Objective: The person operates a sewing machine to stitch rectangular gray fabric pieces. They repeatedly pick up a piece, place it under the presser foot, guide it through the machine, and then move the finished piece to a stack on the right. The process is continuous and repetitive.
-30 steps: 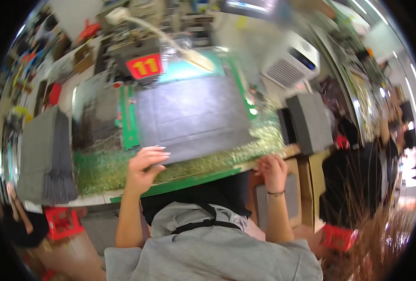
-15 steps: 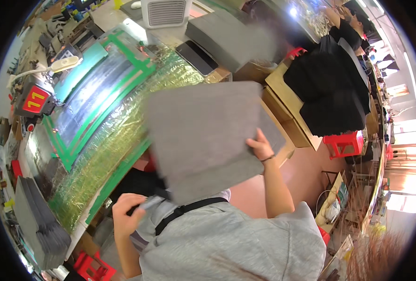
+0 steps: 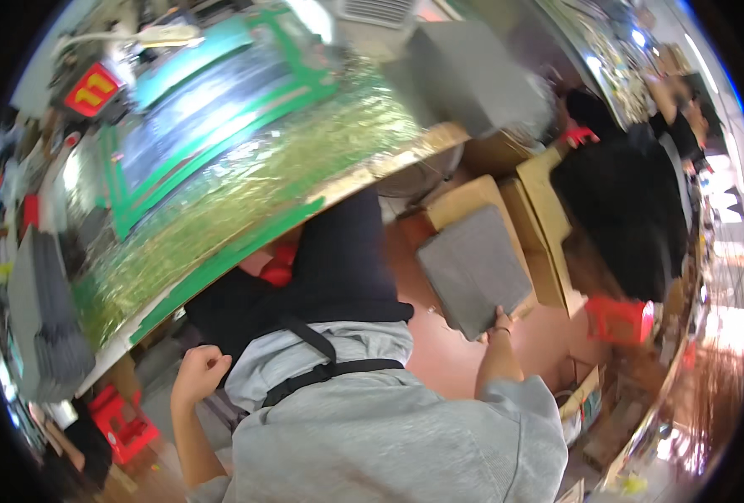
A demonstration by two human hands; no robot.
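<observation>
My right hand (image 3: pixel 499 323) is closed on the near edge of a grey rectangular sheet (image 3: pixel 474 268), down to the right of my legs. The sheet is tilted and lies over or against an opened cardboard box (image 3: pixel 546 251); whether it rests on the box I cannot tell. Whether it is one sheet or several pressed together does not show. Left of my waist, my left hand (image 3: pixel 200 369) is curled into a loose fist with nothing visible in it. The worktable (image 3: pixel 246 277), edged with green tape, stands in front of me.
A stack of grey sheets (image 3: pixel 45 318) sits at the table's left end, and another grey stack (image 3: pixel 477 80) at the far right. Red stools (image 3: pixel 619 318) stand on the floor. Black material (image 3: pixel 623 201) is piled beyond the box. Another person's arm (image 3: pixel 663 101) shows far right.
The grey sheet has gone from high in front of me down to the right, with my right hand still on its edge. My left hand has curled tighter. The view has shifted.
</observation>
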